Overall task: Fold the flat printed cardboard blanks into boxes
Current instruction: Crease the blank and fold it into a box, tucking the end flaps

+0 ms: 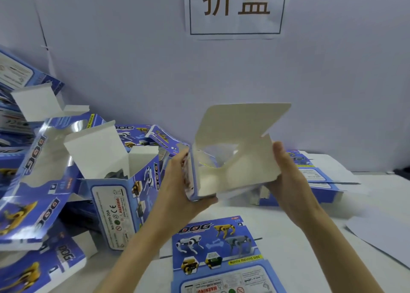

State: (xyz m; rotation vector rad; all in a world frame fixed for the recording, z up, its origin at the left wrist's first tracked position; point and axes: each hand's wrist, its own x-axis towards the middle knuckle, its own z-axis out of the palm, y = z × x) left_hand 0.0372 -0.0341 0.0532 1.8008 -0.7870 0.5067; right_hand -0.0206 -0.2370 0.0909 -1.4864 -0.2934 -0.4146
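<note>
Two hands hold one half-formed box (233, 159) in the air above the table (288, 221), a little beyond the middle of the scene, with its white inside turned toward the person so the folds can be seen.

The left hand (177, 181) grips the blue left wall: its fingers curl over the wall's far side and its thumb tucks under the near bottom corner. That pinch probably keeps the wall square. The right hand (288, 177) rests against the outside of the right wall with the thumb lying up along the wall's edge. Its other fingers are hidden behind the cardboard, so I cannot tell how far they curl. Holding opposite walls lets the person push the sleeve open into a rectangle.

The lid flap (244, 119) stands up and leans away, out of the hands' way. The bottom looks only partly closed, with loose flaps inside, so I judge the base as the step in hand.

A flat blank (221, 248) lies printed side up on the near table, ready to be taken next. A stack of blanks (321, 177) sits far right, within the right hand's reach. A pile of folded boxes (111, 193) spreads over the left side, where finished ones seem to be dropped. A paper sign (235, 8) hangs on the far wall.
</note>
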